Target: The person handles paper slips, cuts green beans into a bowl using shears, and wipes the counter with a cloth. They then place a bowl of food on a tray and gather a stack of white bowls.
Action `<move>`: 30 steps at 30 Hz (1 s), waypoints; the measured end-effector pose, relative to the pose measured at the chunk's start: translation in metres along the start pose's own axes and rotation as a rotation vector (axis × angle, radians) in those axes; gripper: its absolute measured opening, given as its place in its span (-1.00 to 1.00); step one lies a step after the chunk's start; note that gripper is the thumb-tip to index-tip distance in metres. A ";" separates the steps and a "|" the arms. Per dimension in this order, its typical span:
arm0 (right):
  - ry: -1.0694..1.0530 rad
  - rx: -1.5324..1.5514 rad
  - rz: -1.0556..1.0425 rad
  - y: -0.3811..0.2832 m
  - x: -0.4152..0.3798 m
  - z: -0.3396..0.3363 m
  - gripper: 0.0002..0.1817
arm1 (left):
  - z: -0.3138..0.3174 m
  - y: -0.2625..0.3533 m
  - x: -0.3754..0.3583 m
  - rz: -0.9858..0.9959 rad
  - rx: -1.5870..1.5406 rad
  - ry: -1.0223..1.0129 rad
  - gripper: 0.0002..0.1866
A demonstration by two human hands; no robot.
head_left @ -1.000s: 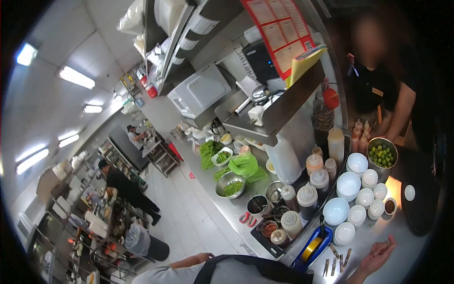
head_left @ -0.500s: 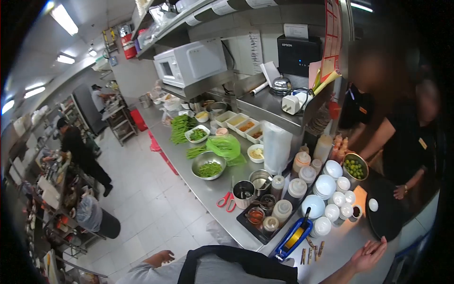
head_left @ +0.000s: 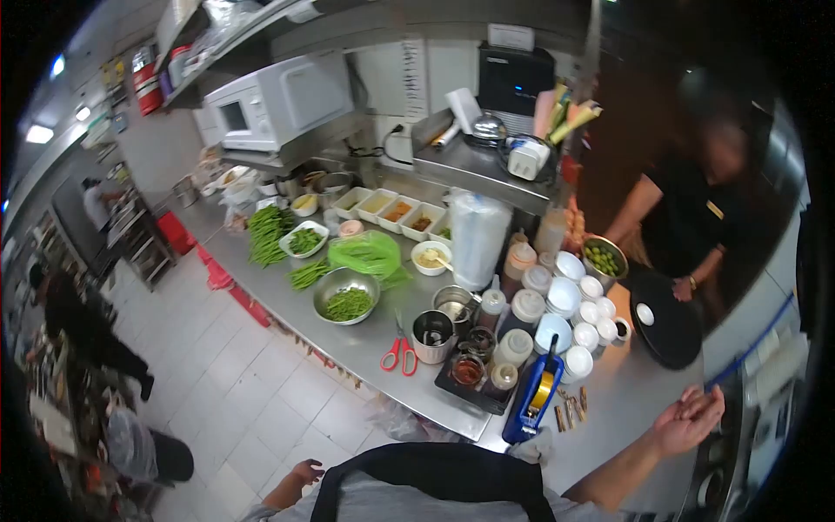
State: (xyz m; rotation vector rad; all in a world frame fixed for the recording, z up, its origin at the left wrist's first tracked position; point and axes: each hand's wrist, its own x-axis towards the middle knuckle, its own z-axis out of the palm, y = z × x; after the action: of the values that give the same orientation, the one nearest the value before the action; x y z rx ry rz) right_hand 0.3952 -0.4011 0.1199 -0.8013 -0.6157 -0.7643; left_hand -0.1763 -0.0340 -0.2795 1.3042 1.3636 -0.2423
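Observation:
My right hand (head_left: 690, 421) is held palm up over the right end of the steel counter, its fingers curled loosely with nothing visible in them. It is nearest to the round black tray (head_left: 665, 335), which carries a small white dish (head_left: 644, 314). My left hand (head_left: 308, 471) hangs low beside my body over the floor, touching nothing, its fingers apart. Between the hands, on the counter, are a blue tape dispenser (head_left: 534, 400), several small brown sticks (head_left: 571, 411), stacked white bowls (head_left: 577, 364) and red-handled scissors (head_left: 400, 354).
Across the counter a person in black (head_left: 696, 204) stands by a pot of green fruit (head_left: 603, 258). A metal bowl of cut greens (head_left: 347, 296), sauce bottles and a microwave (head_left: 283, 100) line the counter. Two people work at the left. A bin (head_left: 172, 457) stands on the floor.
The view has swung to the right, so the counter items appear further left. My right hand's fingers are more curled than before. One person across the counter is no longer clearly visible.

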 end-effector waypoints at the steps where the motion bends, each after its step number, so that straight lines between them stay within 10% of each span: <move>1: -0.009 -0.003 -0.031 -0.007 -0.003 0.006 -0.71 | 0.000 -0.031 0.034 -0.021 0.123 0.021 -0.48; 9: -0.016 -0.084 -0.220 -0.075 -0.020 0.045 -0.70 | -0.050 -0.047 0.075 0.380 0.558 0.329 -0.26; 13: -0.031 -0.140 -0.281 -0.099 -0.030 0.051 -0.70 | -0.059 -0.022 0.087 0.159 0.471 0.207 -0.26; 19: 0.003 -0.191 -0.288 -0.107 -0.043 0.055 -0.71 | -0.071 -0.021 0.115 0.391 0.592 0.128 -0.34; 21: 0.014 -0.186 -0.283 -0.107 -0.045 0.055 -0.72 | -0.072 -0.022 0.111 0.560 0.741 0.096 -0.34; 22: 0.021 -0.185 -0.282 -0.107 -0.045 0.054 -0.72 | -0.072 -0.025 0.116 0.946 1.048 -0.008 -0.34; 25: -0.004 -0.177 -0.294 -0.108 -0.045 0.052 -0.73 | -0.078 -0.035 0.096 0.243 0.507 0.158 -0.30; 30: 0.052 -0.202 -0.278 -0.105 -0.044 0.050 -0.74 | -0.073 -0.040 0.100 0.220 0.618 0.175 -0.18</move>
State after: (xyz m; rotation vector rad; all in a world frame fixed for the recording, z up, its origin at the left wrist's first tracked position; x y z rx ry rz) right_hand 0.2766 -0.3938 0.1568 -0.8880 -0.6162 -1.1114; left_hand -0.2182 0.0617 -0.3578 2.0157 1.3236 -0.4275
